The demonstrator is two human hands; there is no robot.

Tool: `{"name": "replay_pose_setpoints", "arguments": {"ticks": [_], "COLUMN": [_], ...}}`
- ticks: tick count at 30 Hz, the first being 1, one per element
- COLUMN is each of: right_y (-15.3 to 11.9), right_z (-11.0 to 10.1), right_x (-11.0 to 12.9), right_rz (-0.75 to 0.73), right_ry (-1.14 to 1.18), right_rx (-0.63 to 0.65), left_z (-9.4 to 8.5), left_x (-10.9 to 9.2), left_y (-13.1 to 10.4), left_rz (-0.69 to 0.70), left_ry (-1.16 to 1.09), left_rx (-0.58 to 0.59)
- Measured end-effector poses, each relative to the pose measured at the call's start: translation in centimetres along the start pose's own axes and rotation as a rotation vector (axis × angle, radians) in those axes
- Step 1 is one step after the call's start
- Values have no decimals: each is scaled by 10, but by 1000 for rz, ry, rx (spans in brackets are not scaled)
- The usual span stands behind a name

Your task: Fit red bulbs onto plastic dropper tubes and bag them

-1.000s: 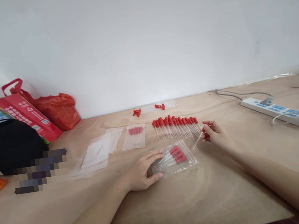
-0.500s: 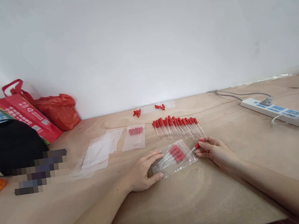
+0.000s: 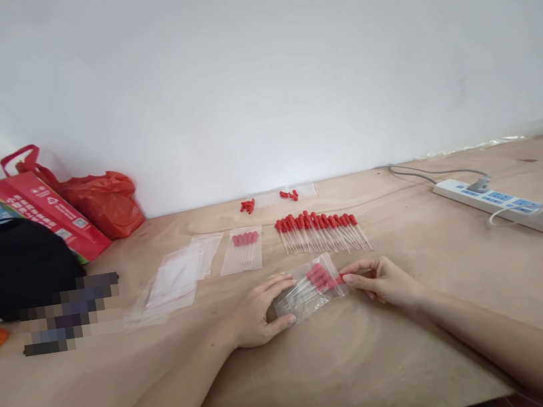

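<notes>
1. The held dropper (image 3: 339, 280) is pointing leftward into the zip bag (image 3: 318, 303), its red bulb facing right; its long axis is running roughly crosswise in front of the person, though the tube is blending with the bagged droppers (image 3: 318, 274), so the exact angle cannot be told.
2. Those bagged droppers are lying side by side, their tips pointing left and slightly toward the person, their bulbs lining up near the bag's mouth on the right.
3. A second ago the held dropper was hanging outside, beside the loose row (image 3: 318, 230); now it is sitting mostly inside the bag, only its bulb end showing at the mouth.
4. The right hand (image 3: 381, 282) is keeping its grip clamped on that bulb, thumb and fingers pinching.
5. The left hand (image 3: 266, 308) is staying where it was, its grip standing apart, thumb and fingers straddling the bag's left end on the desk (image 3: 373, 351).
6. The droppers are showing slim, clear tubes and glossy red bulbs; the bag is looking transparent, wrinkled and shiny.
</notes>
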State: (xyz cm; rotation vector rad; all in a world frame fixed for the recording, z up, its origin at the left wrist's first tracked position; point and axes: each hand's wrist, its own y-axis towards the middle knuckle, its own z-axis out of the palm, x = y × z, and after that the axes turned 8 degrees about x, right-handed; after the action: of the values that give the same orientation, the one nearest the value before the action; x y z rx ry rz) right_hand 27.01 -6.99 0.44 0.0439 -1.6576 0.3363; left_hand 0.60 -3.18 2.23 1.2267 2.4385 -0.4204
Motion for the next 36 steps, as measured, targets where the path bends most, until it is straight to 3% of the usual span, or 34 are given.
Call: {"name": "replay_pose_setpoints", "arguments": {"ticks": [6,13,19,27,30,33,36], "right_y": [7,10,8,9,10,12,17], "right_z": [6,10,4,3,0,-3,-3], "right_x": [1,-6,-5,-8,-9,-6,3], "right_rz": [-76,-83,-79,-114,-137,-81,74], "right_ry": [-118,-93,-24,-139,-187,-300,-388], "right_rx": [18,-118,-108,5,-70,-124,-54], "left_z": [1,1,1,1,-1,-1,-1], "left_x": [1,2,1,3,1,0,1], "left_y": [0,0,0,0,-1,3,14], "left_rz": [18,19,24,10,-9,-46,-82], "left_ry": [-11,-13,-6,-10,-38,-81,-154], "left_rx": [-22,-19,-16,-2,-4,-79,-183]}}
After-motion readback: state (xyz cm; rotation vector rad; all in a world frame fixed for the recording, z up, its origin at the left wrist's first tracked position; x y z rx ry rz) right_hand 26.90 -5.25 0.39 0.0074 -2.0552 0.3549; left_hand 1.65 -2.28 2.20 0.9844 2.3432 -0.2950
